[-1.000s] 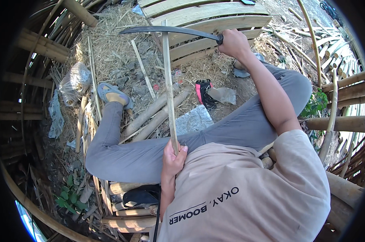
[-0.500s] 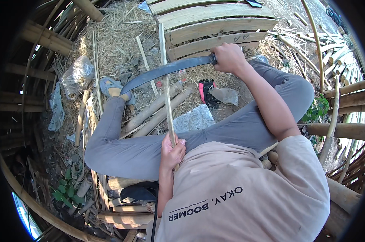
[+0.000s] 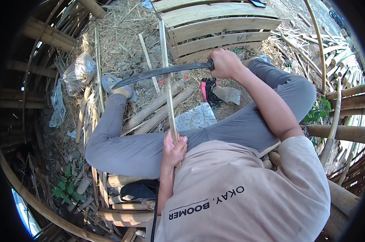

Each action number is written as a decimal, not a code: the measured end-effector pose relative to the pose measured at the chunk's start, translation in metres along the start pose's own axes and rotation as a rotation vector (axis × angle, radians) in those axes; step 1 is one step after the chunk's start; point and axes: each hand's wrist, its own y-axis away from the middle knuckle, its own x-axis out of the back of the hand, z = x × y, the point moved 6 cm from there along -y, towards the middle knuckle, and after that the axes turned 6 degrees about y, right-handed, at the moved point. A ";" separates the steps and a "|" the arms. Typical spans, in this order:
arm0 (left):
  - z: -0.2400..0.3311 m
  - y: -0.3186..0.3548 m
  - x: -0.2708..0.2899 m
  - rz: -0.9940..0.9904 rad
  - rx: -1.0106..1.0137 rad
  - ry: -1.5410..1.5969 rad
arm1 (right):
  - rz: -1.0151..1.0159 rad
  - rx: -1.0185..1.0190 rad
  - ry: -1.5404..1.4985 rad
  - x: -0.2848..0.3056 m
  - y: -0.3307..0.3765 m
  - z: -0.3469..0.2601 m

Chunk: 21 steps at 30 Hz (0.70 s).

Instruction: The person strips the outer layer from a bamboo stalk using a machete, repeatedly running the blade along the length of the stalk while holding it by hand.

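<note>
A long, narrow bamboo strip (image 3: 170,101) runs away from my lap toward the wooden crate. Its near end is gripped in my left hand (image 3: 174,149), fingers wrapped round it by my waist. My right hand (image 3: 226,63) is closed on the handle of a machete (image 3: 158,72) with a long, dark, curved blade. The blade lies crosswise against the strip, roughly halfway up its length, and its tip points left over my shoe (image 3: 120,86). How deep the edge sits against the strip I cannot tell.
A slatted wooden crate (image 3: 218,26) stands ahead, a phone (image 3: 257,3) on top. Between my legs lie bamboo poles (image 3: 160,107), a flat stone (image 3: 195,118) and a black-and-pink item (image 3: 209,92). A clear plastic bag (image 3: 80,72) sits left. Cut bamboo (image 3: 344,60) is piled at right.
The machete has turned slightly, its blade now seen more edge-on and its tip farther left. My left hand keeps its hold on the bamboo strip.
</note>
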 end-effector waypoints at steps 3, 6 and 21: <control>0.000 0.002 0.002 0.058 -0.067 -0.129 | -0.007 -0.037 -0.024 -0.005 0.002 -0.003; 0.001 0.003 0.001 0.103 -0.043 -0.181 | -0.045 -0.060 0.016 -0.009 0.000 -0.002; 0.005 0.010 -0.004 0.053 -0.129 -0.470 | 0.164 -0.295 0.028 0.007 -0.012 0.084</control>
